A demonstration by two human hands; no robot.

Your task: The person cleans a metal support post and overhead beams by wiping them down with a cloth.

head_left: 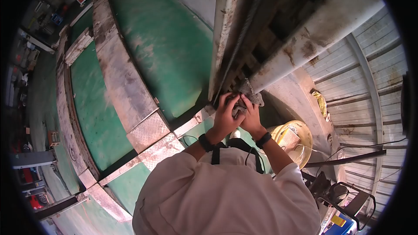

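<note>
A crumpled grey rag [256, 99] is bunched between my two hands, at the foot of a tall white metal column [313, 28] with brown stains. My left hand [226, 115] has its fingers curled on the rag from the left. From the other side, my right hand [251, 116] grips it, fingers bent and pressed together. Part of the rag sticks up above my fingertips, and the rest is hidden under them. Just beyond my hands, a steel cable [244, 30] runs up inside the dark, grimy opening of the column.
A yellow bucket [307, 137] with things in it stands right of my hands. Long metal ramps [119, 69] with tread-plate ends cross the green floor [161, 39] to the left. A corrugated wall [363, 100] and a machine with a black handle [344, 198] lie to the right.
</note>
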